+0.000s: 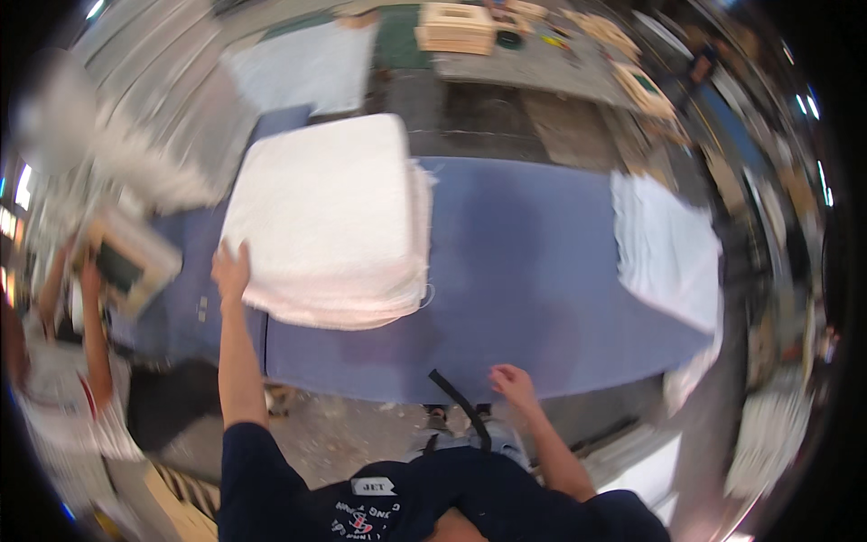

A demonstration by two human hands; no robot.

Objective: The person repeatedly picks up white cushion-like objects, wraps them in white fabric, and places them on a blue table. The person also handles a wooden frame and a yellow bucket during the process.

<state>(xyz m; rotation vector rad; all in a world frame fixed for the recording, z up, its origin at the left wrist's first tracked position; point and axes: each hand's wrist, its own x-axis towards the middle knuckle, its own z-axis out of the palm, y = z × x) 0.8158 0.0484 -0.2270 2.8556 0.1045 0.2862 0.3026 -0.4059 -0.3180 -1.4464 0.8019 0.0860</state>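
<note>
A thick stack of white fluffy cloths (321, 203), which look like towels, lies on the blue-covered table (524, 262), left of the middle. My left hand (232, 268) grips the left edge of this stack, with the thumb at the top cloth. Over the table's front edge is my right hand (513, 383), its fingers curled in and nothing visible in them. It is apart from the stack. A black strap (461, 404) hangs beside it, in front of my body.
Another white cloth pile (668, 248) lies at the table's right end. On the left, a co-worker's hands (88, 275) hold a pale frame-like piece (135, 257) with a dark opening. A workbench (533, 77) with stacked wooden frames (454, 29) stands beyond. Large pale sheeting (163, 81) rises at the far left.
</note>
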